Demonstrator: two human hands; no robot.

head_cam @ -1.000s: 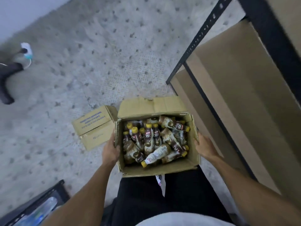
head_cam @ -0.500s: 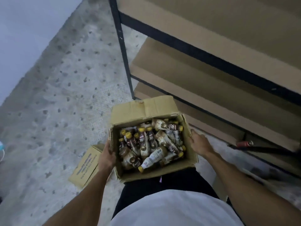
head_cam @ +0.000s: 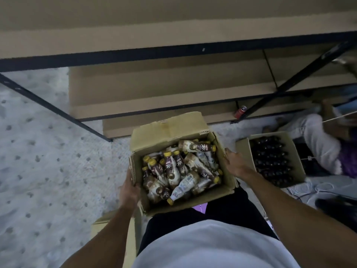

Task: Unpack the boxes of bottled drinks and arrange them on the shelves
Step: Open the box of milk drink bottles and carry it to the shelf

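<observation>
An open cardboard box [head_cam: 170,128] hangs in front of my waist, held between both hands. It is full of several small brown-and-white drink bottles [head_cam: 179,171] with yellow caps, lying jumbled. My left hand [head_cam: 128,190] grips its left wall and my right hand [head_cam: 234,164] presses its right wall. The black-framed shelves [head_cam: 154,53] with cardboard-lined boards stand straight ahead, their boards bare except for one red can [head_cam: 240,111] on the lowest level.
A second open box [head_cam: 241,146] with several dark bottles sits on the floor to the right. Beyond it a person in light trousers [head_cam: 316,140] sits on the floor. Another cardboard box [head_cam: 116,236] lies by my left leg. Cables [head_cam: 309,190] trail at right.
The view has swung right with the box held in both hands: the shelves now face me squarely, and the second box and the seated person have come into sight.
</observation>
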